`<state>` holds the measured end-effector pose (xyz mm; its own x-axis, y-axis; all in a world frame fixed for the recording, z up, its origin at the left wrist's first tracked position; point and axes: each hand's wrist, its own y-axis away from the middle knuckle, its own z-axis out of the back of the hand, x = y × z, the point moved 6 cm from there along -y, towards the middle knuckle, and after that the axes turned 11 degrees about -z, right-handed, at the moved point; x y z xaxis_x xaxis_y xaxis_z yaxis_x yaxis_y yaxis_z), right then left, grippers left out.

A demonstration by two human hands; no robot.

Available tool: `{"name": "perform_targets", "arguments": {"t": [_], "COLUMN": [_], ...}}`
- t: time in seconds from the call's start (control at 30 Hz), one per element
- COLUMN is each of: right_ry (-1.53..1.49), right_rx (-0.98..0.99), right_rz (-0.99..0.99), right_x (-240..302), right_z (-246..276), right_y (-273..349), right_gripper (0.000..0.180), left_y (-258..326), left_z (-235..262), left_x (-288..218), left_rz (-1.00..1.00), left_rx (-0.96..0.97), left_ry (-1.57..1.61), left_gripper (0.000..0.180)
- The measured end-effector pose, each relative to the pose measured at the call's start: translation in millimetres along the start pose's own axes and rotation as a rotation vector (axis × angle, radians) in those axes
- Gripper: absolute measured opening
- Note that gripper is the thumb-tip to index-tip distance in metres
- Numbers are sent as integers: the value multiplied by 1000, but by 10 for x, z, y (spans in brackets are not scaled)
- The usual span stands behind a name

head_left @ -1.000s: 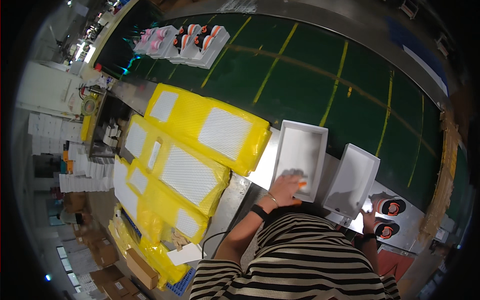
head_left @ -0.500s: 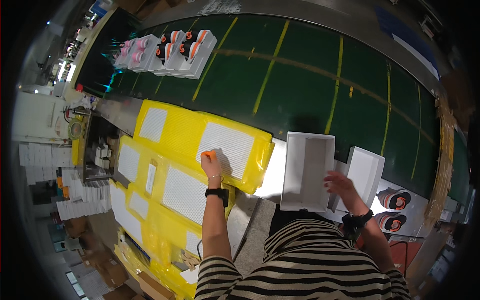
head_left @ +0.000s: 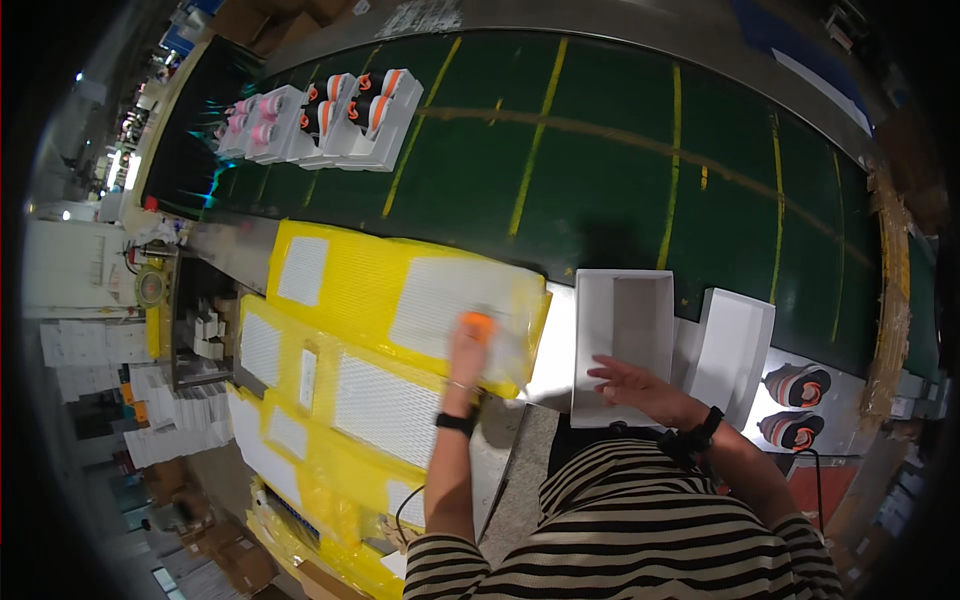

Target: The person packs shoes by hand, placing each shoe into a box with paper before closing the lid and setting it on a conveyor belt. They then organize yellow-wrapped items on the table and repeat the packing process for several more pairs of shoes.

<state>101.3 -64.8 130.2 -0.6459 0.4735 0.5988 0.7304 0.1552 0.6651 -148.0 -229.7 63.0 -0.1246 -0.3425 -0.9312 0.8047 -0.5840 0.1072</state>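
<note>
My left hand (head_left: 466,352) is closed and smeared by motion above the yellow-taped surface (head_left: 360,275). An orange piece (head_left: 478,326) shows at its fingertips; whether the fingers wear or hold it is unclear. A thin white sheet (head_left: 512,352), blurred and see-through, appears to trail from this hand over the white mesh patch (head_left: 425,300). Over the near part of an open white shoebox (head_left: 592,330), my right hand (head_left: 640,392) has its fingers apart and holds nothing. The box shows a bare inside. Beside it on the right lies a white lid (head_left: 735,335), inner side up.
Two dark shoes (head_left: 797,385) with orange linings rest right of the lid. A green conveyor belt (head_left: 610,140) with yellow lines runs beyond. White boxes (head_left: 385,150) with black-orange and pink shoes stand at its far left. White cartons (head_left: 165,400) are stacked at the left.
My left hand has moved right across the mesh patch, with the white sheet now showing beside it. My right hand has shifted left, from the box's right edge to over its inside.
</note>
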Motion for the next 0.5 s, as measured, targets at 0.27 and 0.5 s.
{"name": "perform_targets", "arguments": {"t": [0.27, 0.5], "right_ry": [80, -115], "right_rx": [-324, -520], "right_rz": [36, 65], "right_x": [-309, -399], "right_z": [800, 1679], "right_y": [614, 1259], "right_gripper": [44, 58], "left_y": [739, 98], "left_z": [-735, 789], "left_x": [-958, 601], "left_rz": [-114, -5], "left_rx": [365, -381], "left_ry": [400, -1049], "left_gripper": [20, 59]}}
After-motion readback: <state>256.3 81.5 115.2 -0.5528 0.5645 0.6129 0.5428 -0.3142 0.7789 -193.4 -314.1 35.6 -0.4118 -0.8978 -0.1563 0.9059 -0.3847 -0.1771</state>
